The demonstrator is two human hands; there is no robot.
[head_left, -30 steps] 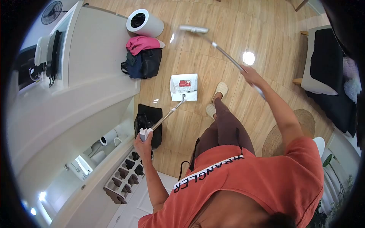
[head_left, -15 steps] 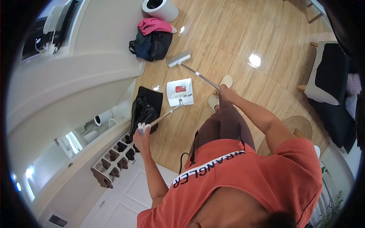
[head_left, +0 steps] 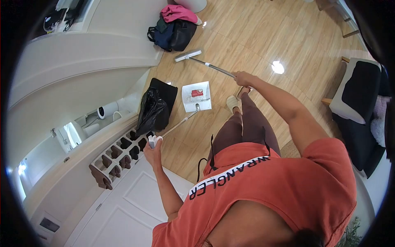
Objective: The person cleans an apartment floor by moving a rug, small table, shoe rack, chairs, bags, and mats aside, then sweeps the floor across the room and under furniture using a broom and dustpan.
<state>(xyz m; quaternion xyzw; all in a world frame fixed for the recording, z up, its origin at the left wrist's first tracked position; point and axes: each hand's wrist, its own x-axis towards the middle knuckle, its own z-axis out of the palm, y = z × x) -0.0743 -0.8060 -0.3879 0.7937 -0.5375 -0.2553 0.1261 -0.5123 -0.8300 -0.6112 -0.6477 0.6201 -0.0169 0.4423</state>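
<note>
the left hand (head_left: pixel 152 155) holds the white dustpan (head_left: pixel 203 87) by the top of its stick. the dustpan sits on the wood floor (head_left: pixel 247 37), next to a shiny black plastic bag (head_left: pixel 154 109). the right hand (head_left: pixel 245 79) is wrapped around the broom (head_left: pixel 207 64), whose white head is near a pink cloth (head_left: pixel 179 14).

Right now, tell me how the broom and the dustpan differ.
The broom is held in the right grip, the dustpan in the left grip. The broom has a narrow, bar-like head; the dustpan has a wide scoop with a red label. The broom's head lies farther from the person than the dustpan's scoop. Both have white parts and slim, metallic-looking handles.
</note>
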